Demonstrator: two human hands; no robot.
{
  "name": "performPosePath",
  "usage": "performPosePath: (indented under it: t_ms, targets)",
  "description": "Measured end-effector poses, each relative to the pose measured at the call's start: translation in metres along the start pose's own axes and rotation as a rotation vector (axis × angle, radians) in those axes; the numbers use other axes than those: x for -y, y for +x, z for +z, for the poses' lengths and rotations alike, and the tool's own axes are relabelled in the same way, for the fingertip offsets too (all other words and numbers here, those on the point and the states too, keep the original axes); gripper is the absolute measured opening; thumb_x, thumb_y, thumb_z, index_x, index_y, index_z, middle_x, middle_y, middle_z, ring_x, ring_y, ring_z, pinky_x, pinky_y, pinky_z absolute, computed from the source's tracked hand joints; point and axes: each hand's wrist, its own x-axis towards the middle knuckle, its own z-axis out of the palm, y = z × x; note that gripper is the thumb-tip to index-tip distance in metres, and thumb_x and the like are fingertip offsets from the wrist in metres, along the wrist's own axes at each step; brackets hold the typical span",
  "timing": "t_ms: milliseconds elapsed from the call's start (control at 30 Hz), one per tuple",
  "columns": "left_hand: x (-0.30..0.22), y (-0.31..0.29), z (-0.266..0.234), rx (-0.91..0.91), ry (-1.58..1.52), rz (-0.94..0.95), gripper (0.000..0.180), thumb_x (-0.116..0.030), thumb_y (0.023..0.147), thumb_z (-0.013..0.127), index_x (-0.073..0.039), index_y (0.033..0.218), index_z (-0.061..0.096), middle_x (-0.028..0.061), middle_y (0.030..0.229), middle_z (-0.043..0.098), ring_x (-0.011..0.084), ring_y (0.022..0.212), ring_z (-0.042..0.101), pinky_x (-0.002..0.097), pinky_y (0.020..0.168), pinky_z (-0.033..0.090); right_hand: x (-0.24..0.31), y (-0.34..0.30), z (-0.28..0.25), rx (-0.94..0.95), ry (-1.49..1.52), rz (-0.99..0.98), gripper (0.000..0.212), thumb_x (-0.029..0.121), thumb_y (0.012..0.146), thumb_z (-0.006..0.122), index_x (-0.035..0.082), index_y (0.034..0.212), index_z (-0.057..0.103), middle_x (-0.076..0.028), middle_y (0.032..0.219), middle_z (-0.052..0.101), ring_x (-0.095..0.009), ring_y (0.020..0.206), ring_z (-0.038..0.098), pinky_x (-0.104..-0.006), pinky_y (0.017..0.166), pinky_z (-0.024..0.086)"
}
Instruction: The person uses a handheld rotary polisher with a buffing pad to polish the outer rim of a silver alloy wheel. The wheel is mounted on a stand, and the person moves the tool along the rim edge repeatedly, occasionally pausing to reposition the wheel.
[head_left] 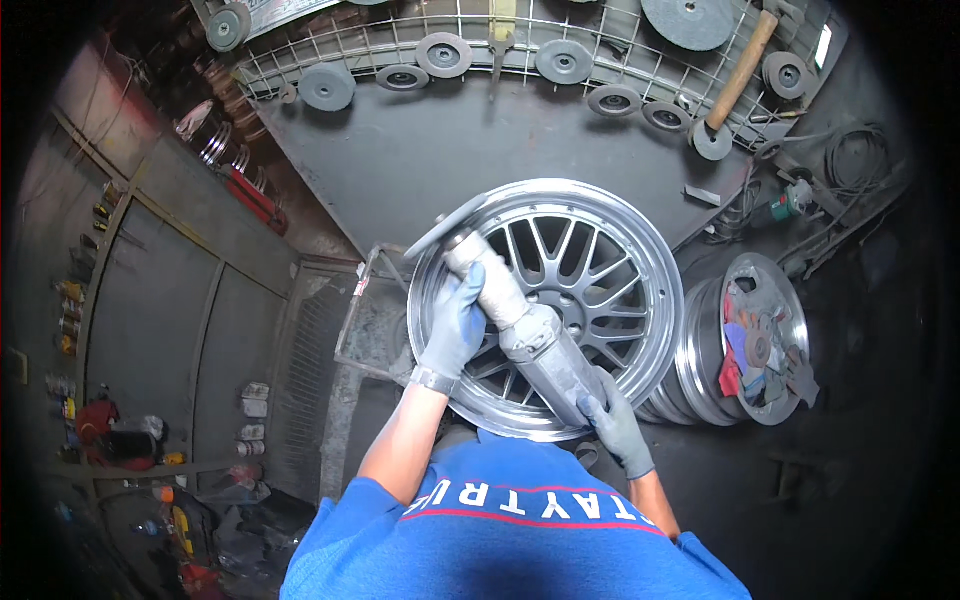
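Observation:
Both my hands wear grey gloves and hold a long, grey, dusty power grinder [545,345] slantwise over a car wheel rim [672,290]. My left hand [456,325] wraps round the pale front part, close to the disc. My right hand [617,428] grips the rear end of the body. At the grinder's front a thin round disc [447,226] shows nearly edge-on, over the rim's upper left edge. Whether the disc touches the metal I cannot tell. The rim has silver mesh-like spokes and a shiny outer lip. A watch or metal band [433,380] circles my left wrist.
Beyond the rim, a wire rack [620,45] carries several grinding discs and a wooden-handled hammer [742,75]. To the right are stacked rims [690,360] with rags [770,350] on top, and a green power tool [792,202]. A metal frame [345,320] stands left.

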Motion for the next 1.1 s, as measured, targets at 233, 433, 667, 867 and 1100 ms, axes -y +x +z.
performPosePath:
  t_ms: [233,433,667,867,1100]
  targets:
    - [-0.002,0.038,0.05,0.053,0.031,-0.127,0.04,-0.03,0.111,0.073,-0.005,0.142,0.065,0.0055,0.128,0.072,0.0152,0.117,0.069,0.035,0.104,0.056,0.005,-0.007,0.014,-0.069,0.224,-0.044,0.066,0.032,0.113,0.063,-0.009,0.162,0.046,-0.024,0.158,0.059,-0.031,0.151,0.052,-0.0414,0.127,0.038]
    - [-0.004,0.018,0.02,-0.017,-0.067,-0.094,0.037,-0.026,0.116,0.066,-0.002,0.143,0.062,0.0088,0.13,0.072,0.0207,0.122,0.07,0.0397,0.112,0.056,0.001,0.001,-0.002,-0.016,0.1,-0.01,0.07,0.035,0.112,0.067,-0.007,0.163,0.047,-0.027,0.157,0.06,-0.032,0.149,0.056,-0.0427,0.124,0.042]
    - [0.017,-0.04,-0.031,-0.135,-0.171,0.036,0.06,-0.038,0.114,0.067,-0.003,0.159,0.05,0.0113,0.146,0.066,0.0251,0.138,0.063,0.0435,0.124,0.048,0.04,0.013,-0.034,0.124,-0.282,-0.009,0.077,0.035,0.104,0.077,-0.005,0.162,0.048,-0.029,0.147,0.069,-0.036,0.139,0.068,-0.0443,0.116,0.051]
    - [0.028,-0.062,-0.043,-0.131,-0.283,0.054,0.069,-0.039,0.112,0.068,-0.007,0.166,0.04,0.0131,0.155,0.06,0.0275,0.144,0.06,0.0478,0.128,0.044,0.04,0.026,-0.052,0.197,-0.396,-0.054,0.082,0.041,0.101,0.079,-0.006,0.161,0.049,-0.03,0.146,0.07,-0.038,0.139,0.068,-0.044,0.117,0.05]
    - [0.028,-0.02,-0.034,-0.062,-0.084,0.059,0.055,-0.04,0.117,0.06,-0.001,0.155,0.053,0.0106,0.147,0.066,0.0229,0.139,0.062,0.0414,0.124,0.046,0.016,0.033,-0.05,0.122,-0.253,-0.075,0.079,0.035,0.103,0.075,-0.008,0.164,0.045,-0.033,0.148,0.067,-0.04,0.141,0.066,-0.045,0.118,0.05]
